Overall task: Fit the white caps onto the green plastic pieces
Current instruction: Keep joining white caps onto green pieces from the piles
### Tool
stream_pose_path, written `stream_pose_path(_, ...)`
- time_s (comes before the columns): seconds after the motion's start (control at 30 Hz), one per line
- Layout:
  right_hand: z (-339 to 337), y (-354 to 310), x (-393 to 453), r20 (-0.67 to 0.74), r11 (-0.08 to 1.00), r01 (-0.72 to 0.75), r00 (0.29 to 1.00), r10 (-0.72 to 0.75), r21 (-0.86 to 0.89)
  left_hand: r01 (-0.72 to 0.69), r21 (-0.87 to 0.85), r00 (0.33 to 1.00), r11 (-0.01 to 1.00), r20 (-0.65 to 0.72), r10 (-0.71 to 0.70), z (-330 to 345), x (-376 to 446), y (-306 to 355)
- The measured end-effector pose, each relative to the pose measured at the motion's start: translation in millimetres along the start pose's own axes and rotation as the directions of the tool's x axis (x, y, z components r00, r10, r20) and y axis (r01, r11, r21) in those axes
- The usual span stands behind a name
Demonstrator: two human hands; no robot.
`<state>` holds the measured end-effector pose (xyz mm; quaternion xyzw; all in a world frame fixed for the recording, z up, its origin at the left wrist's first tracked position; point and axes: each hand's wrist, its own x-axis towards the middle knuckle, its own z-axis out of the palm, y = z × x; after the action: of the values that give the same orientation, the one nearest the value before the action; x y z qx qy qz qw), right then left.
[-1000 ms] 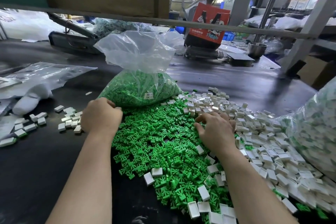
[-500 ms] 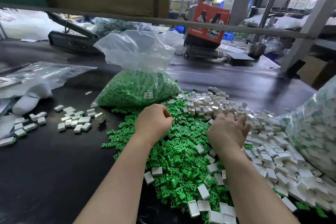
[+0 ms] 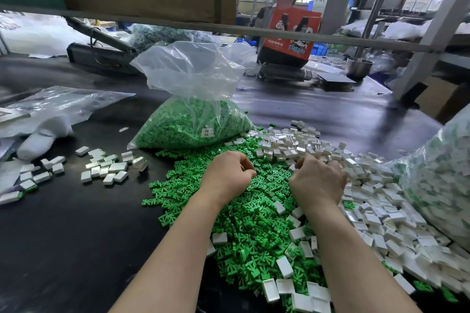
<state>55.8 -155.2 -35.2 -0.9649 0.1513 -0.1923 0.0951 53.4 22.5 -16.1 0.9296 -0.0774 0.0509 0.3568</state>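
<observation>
A wide heap of loose green plastic pieces (image 3: 244, 236) lies on the black table in front of me. To its right it merges into a heap of white caps (image 3: 376, 211). My left hand (image 3: 229, 175) hovers over the far part of the green heap with its fingers curled under; what they hold is hidden. My right hand (image 3: 318, 180) is at the border of the two heaps, fingers curled down into the white caps, with one cap (image 3: 292, 167) at its fingertips.
An open clear bag of green pieces (image 3: 193, 129) stands behind the heaps. Capped pieces (image 3: 106, 170) lie scattered at the left near a white glove (image 3: 38, 140). A full bag (image 3: 437, 175) bulges at the right edge. A person sits across the table behind a red bag (image 3: 292, 33).
My left hand came from the capped pieces at the left over to the green heap and curled up. My right hand shifted slightly right into the white caps.
</observation>
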Motion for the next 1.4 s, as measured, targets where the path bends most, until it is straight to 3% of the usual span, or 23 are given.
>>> stream_pose_path(0.17, -0.1, 1.7, 0.3, -0.039, 0.998, 0.002, 0.999, -0.004, -0.059, 0.006, -0.021, 1.0, 1.0, 0.002, -0.006, 1.5, 0.3, -1.1)
stream_pose_path(0.33, -1.5, 0.6, -0.9, -0.102, 0.999, -0.019, 0.995, 0.022, 0.031, 0.013, -0.047, 1.0, 0.999, 0.002, -0.013, 1.8, 0.0, -1.0)
stream_pose_path(0.57, -4.6, -0.2, -1.5, -0.055, 0.998, -0.031, 0.998, 0.028, -0.053, 0.015, -0.053, 1.0, 0.998, 0.009, -0.014, 1.6, 0.4, -1.4)
stream_pose_path(0.63, -3.7, -0.6, -1.1, -0.086, 0.998, 0.016, 0.996, -0.011, 0.057, 0.012, -0.069, 1.0, 0.998, 0.004, -0.012, 2.0, 0.0, -1.3)
stream_pose_path(0.67, -4.0, -1.3, -1.0, -0.075, 0.977, 0.05, 0.997, -0.035, 0.205, 0.01, -0.094, 1.0, 0.995, 0.003, -0.01, 2.4, -0.2, -0.9)
stream_pose_path(0.73, -8.6, -4.6, -0.6, 0.013, 0.803, 0.071, 0.995, -0.098, 0.592, 0.004, -0.197, 1.0, 0.98, 0.007, -0.002, 3.1, -0.2, 0.7)
stream_pose_path(0.8, -13.8, -8.9, -1.0, 0.084, 0.58, 0.026, 0.983, -0.161, 0.814, -0.016, -0.312, 1.0, 0.95, 0.008, 0.019, 3.5, 0.3, 3.0)
stream_pose_path(0.87, -15.3, -11.2, -2.3, 0.125, 0.467, -0.008, 0.967, -0.22, 0.884, -0.028, -0.429, 0.999, 0.903, 0.008, 0.035, 3.8, 0.8, 5.6)
stream_pose_path(1.03, -14.8, -14.3, -4.5, 0.111, 0.334, 0.001, 0.943, -0.314, 0.943, -0.064, -0.619, 0.998, 0.783, -0.036, 0.053, 3.9, -1.8, 8.9)
stream_pose_path(1.13, -12.1, -13.4, -3.3, 0.106, 0.405, 0.021, 0.952, -0.288, 0.914, -0.092, -0.708, 0.995, 0.701, -0.083, 0.047, 1.2, -2.7, 7.2)
stream_pose_path(1.2, -8.4, -12.1, -1.9, 0.12, 0.627, 0.122, 0.937, -0.329, 0.77, -0.092, -0.769, 0.996, 0.632, -0.082, 0.045, -0.1, -3.0, 6.4)
stream_pose_path(1.27, -2.7, -12.3, -1.7, 0.192, 0.832, 0.27, 0.895, -0.402, 0.484, -0.079, -0.827, 0.997, 0.557, -0.066, 0.043, -0.9, -3.8, 6.7)
stream_pose_path(1.33, -2.1, -15.3, -5.1, 0.278, 0.882, 0.361, 0.852, -0.444, 0.301, -0.04, -0.9, 0.999, 0.434, -0.034, 0.021, -2.0, -4.6, 6.9)
stream_pose_path(1.4, -3.4, -18.0, -6.6, 0.308, 0.883, 0.381, 0.835, -0.455, 0.272, 0.013, -0.95, 1.0, 0.311, 0.017, 0.008, -4.2, -5.0, 6.0)
